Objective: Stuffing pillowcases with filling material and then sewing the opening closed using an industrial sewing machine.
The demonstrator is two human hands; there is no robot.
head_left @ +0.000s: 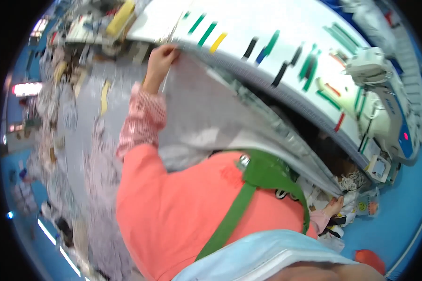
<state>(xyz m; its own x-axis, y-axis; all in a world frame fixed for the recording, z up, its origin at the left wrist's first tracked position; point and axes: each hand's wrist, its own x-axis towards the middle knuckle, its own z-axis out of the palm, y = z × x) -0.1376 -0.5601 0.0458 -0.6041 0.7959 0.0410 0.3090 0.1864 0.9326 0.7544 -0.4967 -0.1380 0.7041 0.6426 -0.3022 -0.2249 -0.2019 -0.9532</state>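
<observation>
A large grey cloth [197, 100] is spread between my two hands along the front edge of the white table. My left hand [161, 62], raised at the table's far left, pinches one corner of it between thumb and fingers. Down at the right, my right hand [334, 206] grips the other end of the same edge; its fingers are partly covered by the cloth. The edge between them runs taut and slanting, and the cloth hangs down in front of my body. A green apron [267, 175] covers part of my front.
On the white table [248, 21] lie several strips in green, black, yellow and red. A white sewing machine [370, 68] stands at its right end. Heaps of pale cloth [105, 159] lie at the left. A clear plastic bag [368, 203] hangs near my right hand.
</observation>
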